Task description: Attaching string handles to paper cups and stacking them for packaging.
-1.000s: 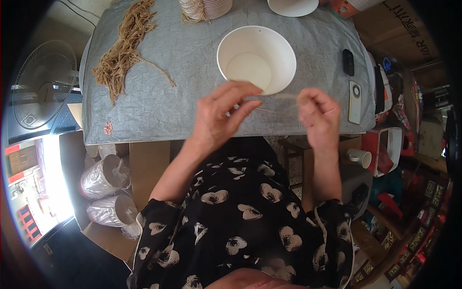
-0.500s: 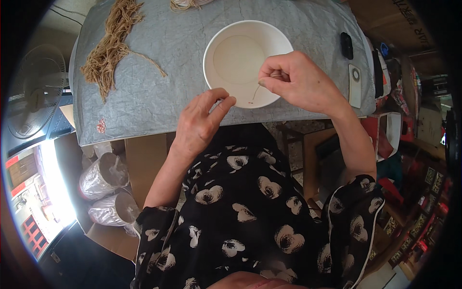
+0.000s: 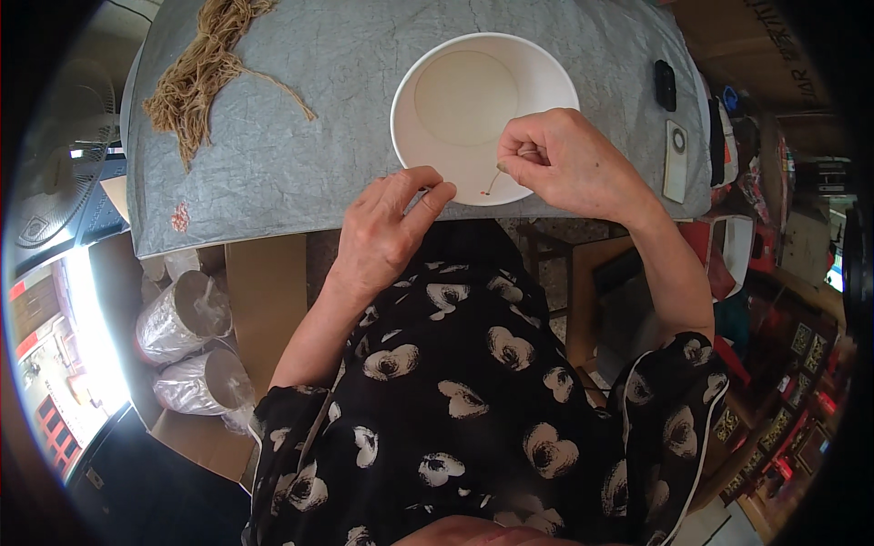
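White bucket (image 3: pixel 548 91): we find it directly ahead of the hands, on a desk (image 3: pixel 319 177) with a crinkled grey cover, its open mouth facing us and its near rim close to the desk's edge. Right hand (image 3: pixel 574 166): bent over the right side of the mouth, thumb and forefinger pinching a thin strand (image 3: pixel 492 184) that hangs down toward the near wall (we note a tiny reddish speck at its lower end). Left hand (image 3: pixel 387 223): at the near left rim, thumb and forefinger brought close together; whether they grip the rim or anything else, we cannot tell.

Ahead and to the left of the left hand we record a bundle of brown twine (image 3: pixel 205 77), one loose end trailing toward the bucket. Left of the same hand, near the desk's edge, lies a small patch of reddish bits (image 3: pixel 180 217). Beyond the right hand, to its right, we list a black object (image 3: pixel 665 85) and, nearer, a pale rectangular device (image 3: pixel 675 161).
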A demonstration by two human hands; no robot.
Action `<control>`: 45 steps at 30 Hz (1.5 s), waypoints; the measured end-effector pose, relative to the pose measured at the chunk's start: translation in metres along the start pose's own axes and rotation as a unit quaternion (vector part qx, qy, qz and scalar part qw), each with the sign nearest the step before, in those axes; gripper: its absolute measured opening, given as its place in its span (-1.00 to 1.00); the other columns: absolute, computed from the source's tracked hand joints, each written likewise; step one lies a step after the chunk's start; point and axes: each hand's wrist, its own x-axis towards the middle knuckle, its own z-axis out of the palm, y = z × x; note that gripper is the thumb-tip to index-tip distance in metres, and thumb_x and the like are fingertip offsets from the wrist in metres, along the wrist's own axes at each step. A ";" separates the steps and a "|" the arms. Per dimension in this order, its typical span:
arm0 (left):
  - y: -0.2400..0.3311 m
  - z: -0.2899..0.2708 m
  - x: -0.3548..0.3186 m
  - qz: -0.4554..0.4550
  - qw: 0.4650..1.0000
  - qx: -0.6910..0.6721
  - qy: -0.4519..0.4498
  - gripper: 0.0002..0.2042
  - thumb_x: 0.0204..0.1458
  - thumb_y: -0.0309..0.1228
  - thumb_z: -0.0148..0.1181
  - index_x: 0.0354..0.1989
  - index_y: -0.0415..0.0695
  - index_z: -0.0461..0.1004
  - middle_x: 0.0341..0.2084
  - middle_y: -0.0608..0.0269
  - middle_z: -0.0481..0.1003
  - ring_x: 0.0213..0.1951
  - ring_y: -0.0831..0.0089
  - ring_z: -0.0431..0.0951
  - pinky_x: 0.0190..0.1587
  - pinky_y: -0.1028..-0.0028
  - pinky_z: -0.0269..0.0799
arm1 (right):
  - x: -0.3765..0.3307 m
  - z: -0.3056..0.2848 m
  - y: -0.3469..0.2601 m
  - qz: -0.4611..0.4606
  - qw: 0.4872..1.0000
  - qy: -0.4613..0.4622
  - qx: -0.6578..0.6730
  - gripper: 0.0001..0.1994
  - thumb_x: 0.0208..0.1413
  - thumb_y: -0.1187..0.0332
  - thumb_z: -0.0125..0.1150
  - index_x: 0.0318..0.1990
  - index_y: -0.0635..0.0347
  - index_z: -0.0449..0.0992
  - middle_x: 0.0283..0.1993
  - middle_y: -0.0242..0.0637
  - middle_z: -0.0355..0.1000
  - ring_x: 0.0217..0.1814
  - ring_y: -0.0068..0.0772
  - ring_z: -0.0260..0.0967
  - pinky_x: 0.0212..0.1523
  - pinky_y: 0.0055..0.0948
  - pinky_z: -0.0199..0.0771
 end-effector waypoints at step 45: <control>-0.016 0.001 0.086 -0.101 0.944 -0.270 -0.160 -0.80 0.19 -0.51 0.16 -0.06 -0.23 0.61 -0.26 0.02 0.59 -0.35 0.11 0.65 -0.25 0.22 0.55 | 0.005 -0.013 0.011 -0.095 0.988 0.115 -0.037 -0.85 0.19 0.50 0.21 -0.12 0.34 0.59 -0.37 -0.25 0.51 -0.43 -0.46 0.41 -0.36 -0.42 0.41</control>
